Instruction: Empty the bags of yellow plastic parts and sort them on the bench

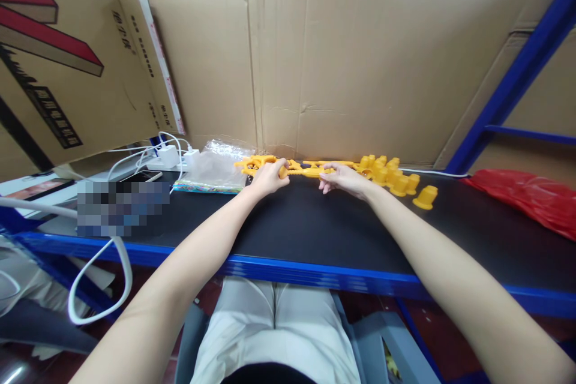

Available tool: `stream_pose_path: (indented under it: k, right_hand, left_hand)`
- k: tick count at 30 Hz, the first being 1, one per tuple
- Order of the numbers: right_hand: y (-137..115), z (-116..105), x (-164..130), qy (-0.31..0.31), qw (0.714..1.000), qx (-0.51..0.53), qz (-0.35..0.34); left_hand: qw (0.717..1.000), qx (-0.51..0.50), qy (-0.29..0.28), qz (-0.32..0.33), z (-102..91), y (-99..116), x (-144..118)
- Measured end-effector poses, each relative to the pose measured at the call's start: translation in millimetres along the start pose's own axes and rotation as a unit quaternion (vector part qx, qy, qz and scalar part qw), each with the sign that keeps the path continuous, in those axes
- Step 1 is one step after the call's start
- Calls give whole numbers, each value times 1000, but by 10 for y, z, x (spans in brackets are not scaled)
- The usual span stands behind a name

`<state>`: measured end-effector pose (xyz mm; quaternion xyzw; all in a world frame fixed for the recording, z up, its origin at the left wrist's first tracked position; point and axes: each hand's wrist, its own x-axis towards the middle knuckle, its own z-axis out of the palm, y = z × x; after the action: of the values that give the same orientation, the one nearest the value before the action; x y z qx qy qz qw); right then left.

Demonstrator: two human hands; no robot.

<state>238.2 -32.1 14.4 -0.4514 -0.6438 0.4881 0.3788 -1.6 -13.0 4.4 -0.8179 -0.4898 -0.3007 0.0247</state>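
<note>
Yellow plastic frame (299, 169) lies at the far edge of the black desk (315, 228), against the cardboard wall (351, 66); the left hand (269, 177) has its fingers closed around one end, and the right hand (344, 179) pinches the other. Loose yellow caps (389, 173) cluster just right of it, one cap (426, 197) standing apart. A clear plastic bag (215, 169) lies just left; its contents cannot be made out.

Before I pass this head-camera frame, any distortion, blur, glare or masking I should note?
Head view: wide-angle bending, the blue shelf edge bows and both forearms look stretched; a pixelated block masks something at left; blown-out brightness at the top right corner; the left hand and right hand on the yellow plastic frame are small and soft, and the yellow caps lack fine detail.
</note>
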Motion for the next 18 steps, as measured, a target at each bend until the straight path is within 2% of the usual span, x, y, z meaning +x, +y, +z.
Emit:
stream_pose_path:
  k: [5,13,18]
  right_hand:
    - [13,0,21,8,999,-28,13]
    - [-20,39,17,64,996,-49,38]
    - [-44,-9,-4,10,1000,-23,19]
  left_hand:
    - [1000,-12,7,10,15,-2,-2]
    - [999,-38,18,29,16,-2,5]
    - [999,-37,18,26,29,-9,14]
